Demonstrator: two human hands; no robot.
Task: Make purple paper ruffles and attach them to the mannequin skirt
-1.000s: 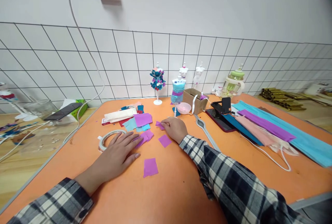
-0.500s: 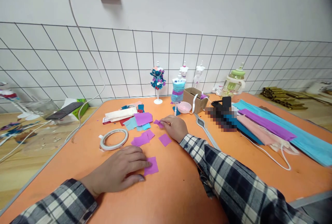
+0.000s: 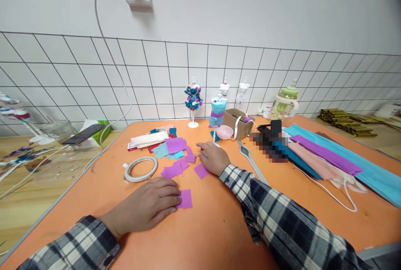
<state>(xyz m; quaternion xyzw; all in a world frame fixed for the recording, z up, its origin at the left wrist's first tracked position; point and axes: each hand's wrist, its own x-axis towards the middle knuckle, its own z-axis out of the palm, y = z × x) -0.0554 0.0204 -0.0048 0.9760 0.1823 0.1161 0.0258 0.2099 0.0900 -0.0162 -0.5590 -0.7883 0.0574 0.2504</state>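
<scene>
My left hand (image 3: 153,201) lies on the orange table, fingers stretched out, its fingertips on the left edge of a purple crepe-paper square (image 3: 186,199). My right hand (image 3: 214,158) rests farther up with the fingers loosely extended and nothing visible between them. Just beneath it lies another purple square (image 3: 201,171). A small purple scrap (image 3: 189,158) lies left of its fingertips, beside overlapping purple pieces (image 3: 174,169). Behind these, a larger purple sheet (image 3: 175,145) partly covers light-blue pieces (image 3: 161,150).
A tape roll (image 3: 126,174) lies left. Small dress forms stand at the back, one in blue wrap (image 3: 218,111), one in teal decorations (image 3: 193,98). Near them are a pink bowl (image 3: 224,132) and cardboard box (image 3: 233,117). Folded coloured paper (image 3: 326,153) and a bottle (image 3: 284,103) stand right.
My right hand has let go of the small purple scrap, which now lies on the table among the others. My left hand stays at its square. The view has shifted slightly.
</scene>
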